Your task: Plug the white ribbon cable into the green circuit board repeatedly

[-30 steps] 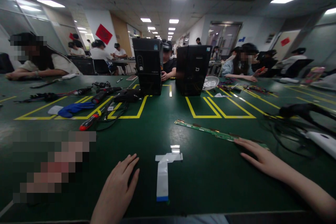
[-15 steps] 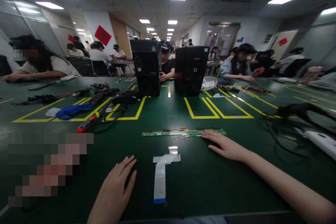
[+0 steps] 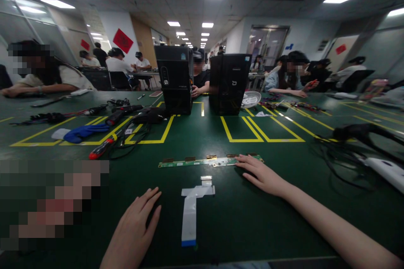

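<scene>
A long narrow green circuit board [image 3: 202,161] lies crosswise on the green table mat [image 3: 240,214], in front of me. My right hand [image 3: 260,173] lies flat and open, its fingertips resting on the board's right end. A white flat ribbon cable [image 3: 191,209] with a blue tip lies just below the board, pointing toward me. My left hand [image 3: 134,231] rests open and palm down on the mat, left of the cable, touching nothing else.
Two black computer towers [image 3: 174,79] [image 3: 229,83] stand behind yellow floor-tape boxes. A red-handled screwdriver [image 3: 101,148], a blue glove [image 3: 82,132] and black cables [image 3: 135,128] lie at the left. Black cords and a white device [image 3: 386,170] sit at the right. People work around the table.
My right hand has slid the green board leftward and turned it from slanted to crosswise, above the ribbon cable. The left hand has stayed flat on the mat.
</scene>
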